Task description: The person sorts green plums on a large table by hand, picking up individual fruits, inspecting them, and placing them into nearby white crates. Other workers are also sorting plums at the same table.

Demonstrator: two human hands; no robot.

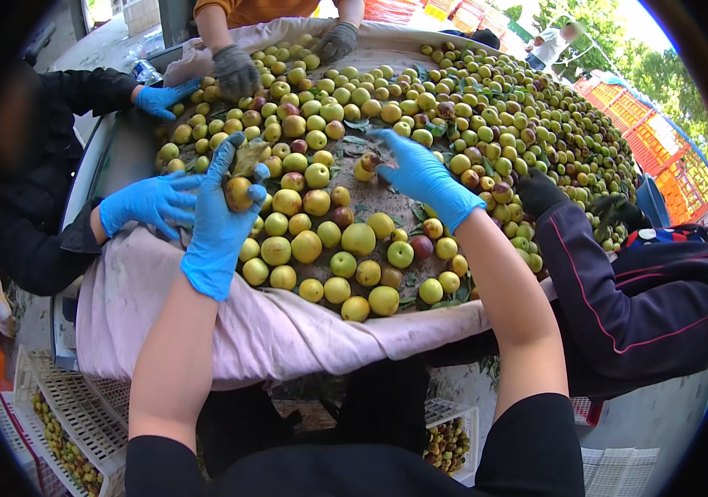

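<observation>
Round green and reddish-brown fruits point(358, 239) lie spread over a table covered with a pale pink cloth point(304, 335). My left hand point(220, 214), in a blue glove, is raised over the left part of the fruits. Its fingers are closed on a brownish-yellow fruit point(239, 194), with a dry leaf point(249, 158) at the fingertips. My right hand point(425, 177), also gloved in blue, reaches over the middle with its fingers apart. Its fingertips are beside a blemished fruit point(366, 166); whether they touch it cannot be told.
A co-worker's blue-gloved hands point(149, 202) are close at the left. Another's grey-gloved hands point(237, 71) work at the far edge. At the right is a person's dark-gloved hand point(539, 192). White plastic crates point(74, 410) with fruits stand below; orange crates point(646, 130) are stacked behind.
</observation>
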